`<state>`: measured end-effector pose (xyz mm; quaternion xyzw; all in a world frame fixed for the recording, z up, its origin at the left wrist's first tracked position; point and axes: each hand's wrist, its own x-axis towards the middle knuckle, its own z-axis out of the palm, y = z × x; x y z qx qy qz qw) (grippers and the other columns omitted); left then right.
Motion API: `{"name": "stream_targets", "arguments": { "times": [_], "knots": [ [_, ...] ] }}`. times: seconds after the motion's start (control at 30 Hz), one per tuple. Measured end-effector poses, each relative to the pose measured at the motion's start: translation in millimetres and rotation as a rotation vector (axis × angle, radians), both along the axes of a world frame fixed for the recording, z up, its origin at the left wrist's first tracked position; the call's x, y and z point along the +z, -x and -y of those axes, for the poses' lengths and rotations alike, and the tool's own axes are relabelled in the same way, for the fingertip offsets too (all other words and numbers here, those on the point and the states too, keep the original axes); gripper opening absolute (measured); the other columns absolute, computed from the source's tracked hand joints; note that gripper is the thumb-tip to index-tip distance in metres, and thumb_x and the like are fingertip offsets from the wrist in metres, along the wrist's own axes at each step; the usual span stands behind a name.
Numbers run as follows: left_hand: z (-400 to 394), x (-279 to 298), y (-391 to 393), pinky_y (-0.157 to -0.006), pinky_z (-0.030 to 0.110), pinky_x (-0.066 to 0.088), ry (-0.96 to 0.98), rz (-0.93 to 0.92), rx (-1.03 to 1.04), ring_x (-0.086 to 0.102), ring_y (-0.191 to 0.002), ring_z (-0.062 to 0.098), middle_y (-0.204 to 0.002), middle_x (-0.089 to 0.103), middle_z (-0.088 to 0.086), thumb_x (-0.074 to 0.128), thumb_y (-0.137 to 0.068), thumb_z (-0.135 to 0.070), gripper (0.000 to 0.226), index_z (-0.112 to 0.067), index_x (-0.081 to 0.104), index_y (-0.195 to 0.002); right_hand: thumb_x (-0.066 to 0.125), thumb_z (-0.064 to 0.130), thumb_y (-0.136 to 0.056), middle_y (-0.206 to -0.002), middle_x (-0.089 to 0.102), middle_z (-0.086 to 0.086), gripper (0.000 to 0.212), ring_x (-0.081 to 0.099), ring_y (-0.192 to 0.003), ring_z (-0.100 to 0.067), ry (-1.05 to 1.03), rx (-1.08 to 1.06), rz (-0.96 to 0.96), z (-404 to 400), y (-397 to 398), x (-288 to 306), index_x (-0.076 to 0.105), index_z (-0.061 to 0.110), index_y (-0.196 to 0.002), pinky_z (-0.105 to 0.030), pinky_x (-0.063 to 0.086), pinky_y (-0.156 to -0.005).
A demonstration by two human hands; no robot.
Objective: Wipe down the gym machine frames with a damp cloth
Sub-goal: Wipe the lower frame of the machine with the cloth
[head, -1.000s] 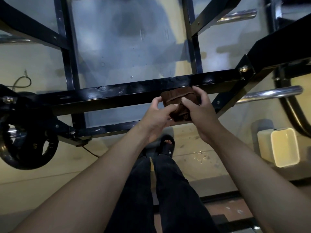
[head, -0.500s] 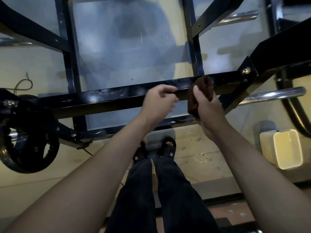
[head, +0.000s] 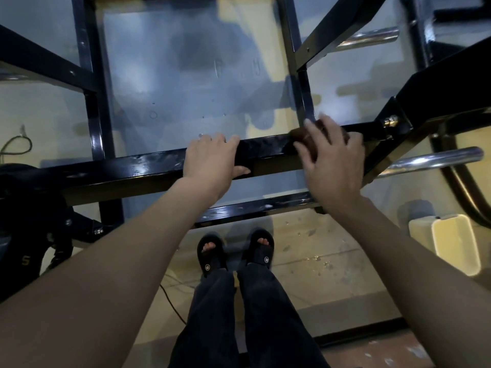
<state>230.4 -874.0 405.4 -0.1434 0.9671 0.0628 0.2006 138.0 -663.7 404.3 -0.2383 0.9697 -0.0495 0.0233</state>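
Observation:
The gym machine's black horizontal frame bar (head: pixel 148 163) crosses the middle of the head view, glossy and wet-looking on its left part. My left hand (head: pixel 212 158) grips this bar, fingers over the top and thumb on the front face. Just to the right, my right hand (head: pixel 332 160) presses a brown cloth (head: pixel 297 134) onto the top of the same bar with spread fingers. Most of the cloth is hidden under that hand. The hand is slightly blurred.
Black uprights (head: pixel 97 123) and a diagonal brace (head: pixel 332 27) rise behind the bar. A chrome handle (head: pixel 435 159) sticks out at the right, above a pale yellow bin (head: pixel 451 243) on the floor. A black weight plate (head: pixel 24 235) hangs at the left. My sandalled feet (head: pixel 210 251) stand below.
My left hand let go of the cloth and took hold of the bar. My right hand carried the cloth up onto the bar, further right.

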Motion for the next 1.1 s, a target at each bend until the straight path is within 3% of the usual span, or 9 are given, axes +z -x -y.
{"name": "stream_targets", "arguments": {
  "times": [0.1, 0.23, 0.3, 0.5, 0.67, 0.77, 0.87, 1.03, 1.1],
  "knots": [
    [2.7, -1.2, 0.9, -0.071, 0.037, 0.031, -0.026, -0.007, 0.012, 0.059, -0.106, 0.033, -0.113, 0.062, 0.007, 0.059, -0.089, -0.071, 0.06, -0.022, 0.055, -0.124, 0.044, 0.053, -0.106, -0.166, 0.033, 0.001, 0.052, 0.038, -0.136, -0.034, 0.022, -0.172, 0.062, 28.5, 11.8, -4.1, 0.048, 0.03, -0.152, -0.047, 0.033, -0.113],
    [10.5, -5.2, 4.8, -0.066, 0.037, 0.034, -0.037, -0.015, 0.033, 0.062, -0.099, 0.032, -0.104, 0.062, 0.005, 0.066, -0.082, -0.075, 0.063, -0.021, 0.059, -0.113, 0.057, 0.041, -0.104, -0.162, 0.041, -0.005, 0.049, 0.039, -0.145, -0.033, 0.129, 0.244, 0.066, 48.1, -17.5, -14.3, 0.055, 0.025, -0.149, -0.052, 0.035, -0.119],
    [13.0, -6.4, 5.0, -0.065, 0.037, 0.034, -0.057, -0.005, 0.039, 0.062, -0.097, 0.033, -0.102, 0.062, 0.005, 0.067, -0.08, -0.076, 0.063, -0.02, 0.057, -0.107, 0.057, 0.041, -0.103, -0.161, 0.043, -0.005, 0.05, 0.041, -0.144, -0.032, 0.133, 0.307, 0.055, 21.9, -15.2, -14.8, 0.055, 0.023, -0.149, -0.051, 0.037, -0.117],
    [12.1, -3.8, 6.3, -0.066, 0.037, 0.032, -0.069, 0.032, 0.039, 0.063, -0.097, 0.034, -0.102, 0.063, 0.005, 0.065, -0.082, -0.076, 0.06, -0.021, 0.048, -0.102, 0.051, 0.045, -0.105, -0.162, 0.039, -0.002, 0.047, 0.037, -0.145, -0.028, 0.113, -0.136, 0.081, 43.8, 12.2, -6.1, 0.053, 0.027, -0.149, -0.05, 0.034, -0.12],
    [11.7, -6.1, 5.9, -0.068, 0.037, 0.034, -0.08, 0.027, 0.051, 0.064, -0.099, 0.033, -0.108, 0.065, 0.004, 0.066, -0.084, -0.073, 0.06, -0.023, 0.055, -0.115, 0.061, 0.031, -0.101, -0.163, 0.038, -0.008, 0.053, 0.042, -0.141, -0.032, 0.184, 0.398, 0.094, 18.2, -25.5, -12.0, 0.051, 0.021, -0.152, -0.045, 0.041, -0.116],
    [11.0, -5.2, 5.8, -0.069, 0.037, 0.035, -0.087, 0.027, 0.055, 0.063, -0.101, 0.035, -0.109, 0.065, 0.006, 0.066, -0.084, -0.073, 0.061, -0.021, 0.055, -0.114, 0.061, 0.033, -0.1, -0.165, 0.033, -0.004, 0.054, 0.039, -0.142, -0.031, 0.125, 0.175, 0.067, -6.1, 2.1, -7.7, 0.049, 0.026, -0.153, -0.051, 0.046, -0.111],
    [11.7, -4.0, 7.4, -0.069, 0.037, 0.034, -0.11, 0.036, 0.08, 0.063, -0.1, 0.034, -0.108, 0.065, 0.005, 0.067, -0.084, -0.072, 0.056, -0.023, 0.053, -0.108, 0.058, 0.036, -0.103, -0.164, 0.035, -0.002, 0.047, 0.04, -0.139, -0.03, 0.124, -0.062, 0.044, 31.4, 7.9, -12.2, 0.052, 0.03, -0.149, -0.052, 0.043, -0.112],
    [12.1, -4.0, 6.2, -0.068, 0.036, 0.034, -0.129, 0.003, 0.111, 0.062, -0.092, 0.031, -0.101, 0.066, 0.002, 0.068, -0.083, -0.071, 0.051, -0.027, 0.05, -0.101, 0.063, 0.028, -0.099, -0.161, 0.042, -0.004, 0.051, 0.049, -0.132, -0.031, 0.232, 0.427, 0.103, 26.8, -28.7, -12.2, 0.056, 0.021, -0.148, -0.042, 0.045, -0.11],
    [10.5, -3.6, 6.0, -0.069, 0.036, 0.035, -0.133, 0.006, 0.113, 0.062, -0.093, 0.031, -0.1, 0.065, 0.002, 0.069, -0.082, -0.072, 0.053, -0.026, 0.054, -0.105, 0.063, 0.03, -0.099, -0.162, 0.041, -0.003, 0.054, 0.047, -0.134, -0.031, 0.186, 0.375, 0.102, 2.3, -13.9, -4.5, 0.053, 0.022, -0.151, -0.04, 0.044, -0.108]
  ]
}}
